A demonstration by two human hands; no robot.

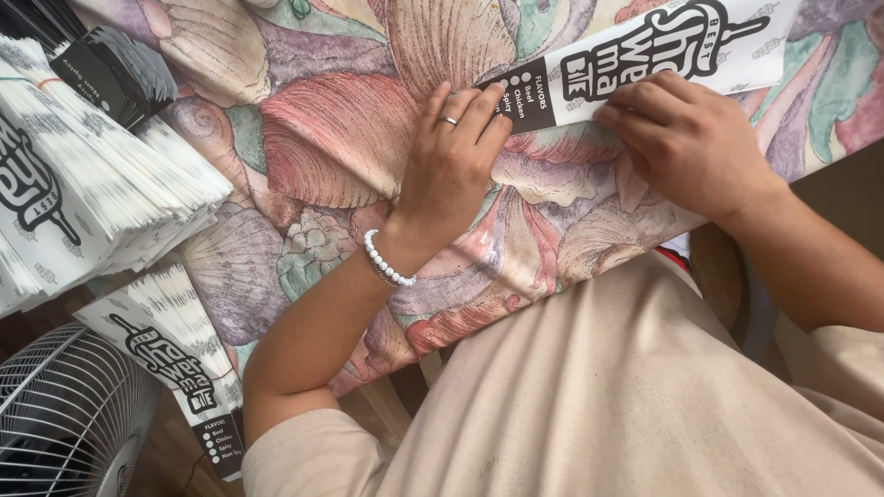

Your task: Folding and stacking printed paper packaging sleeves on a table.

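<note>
At the far left of the frame sits a fanned stack [83, 198] of flat white paper sleeves, and lower left a smaller bundle [180, 359] of the same hangs off the table edge above a fan [64, 414] with a white wire grille.

Moving right — my left hand [451, 166] lies flat on the shell-patterned tablecloth [313, 138], ring on one finger, bead bracelet [385, 262] at the wrist. Its fingers lie together and press down on the dark end of the one sleeve [645, 51] I am working on; they pin it, not grip it.

That sleeve runs from my left fingertips up and to the right, its long axis slanting toward the upper right corner of the frame. My right hand [691, 143] rests on its lower edge, further along — fingers curled close together and pressing there, though whether they pinch the paper I cannot tell. Both hands touch it; the left has the end, the right the middle.

Nothing lies on the cloth between my hands. Below them is my beige shirt [626, 387].
</note>
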